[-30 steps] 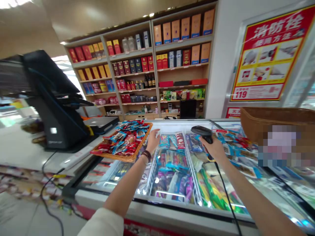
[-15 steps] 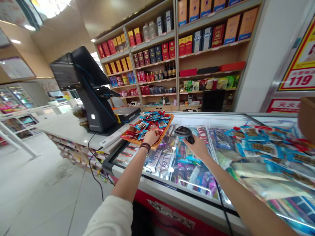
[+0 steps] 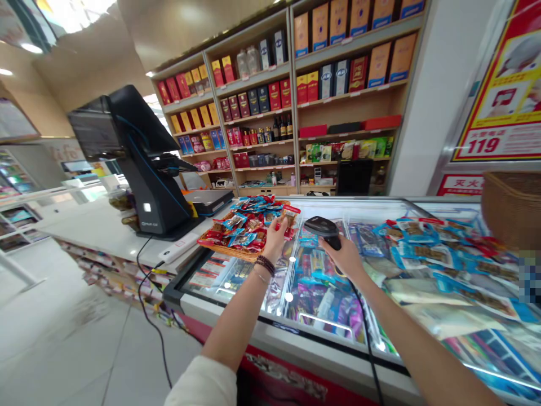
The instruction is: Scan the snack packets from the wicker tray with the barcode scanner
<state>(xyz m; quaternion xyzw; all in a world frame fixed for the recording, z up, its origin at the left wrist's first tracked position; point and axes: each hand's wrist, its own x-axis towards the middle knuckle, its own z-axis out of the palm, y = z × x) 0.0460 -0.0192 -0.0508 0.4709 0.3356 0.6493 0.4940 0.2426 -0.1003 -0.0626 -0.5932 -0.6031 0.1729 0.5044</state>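
Observation:
My left hand (image 3: 275, 237), a beaded bracelet on its wrist, is closed on a small red snack packet (image 3: 291, 212) held up at the right edge of the orange basket (image 3: 236, 252). Many red and blue snack packets (image 3: 243, 221) are heaped in that basket, which rests on the freezer's glass top. In my right hand (image 3: 344, 256) is a black barcode scanner (image 3: 322, 226), its head turned to the left toward the packet. The scanner's cable (image 3: 367, 332) hangs down over the freezer's front edge.
A black point-of-sale terminal (image 3: 141, 169) stands on the white counter (image 3: 80, 217) at left. More blue snack packets (image 3: 431, 239) lie on the glass at right, beside a brown woven basket (image 3: 507, 211). Shelves (image 3: 349, 101) of boxes line the back wall.
My left hand has lifted a snack packet off the heap and moved right, nearer the scanner. The scanner stays in my right hand. The view has shifted slightly to the right.

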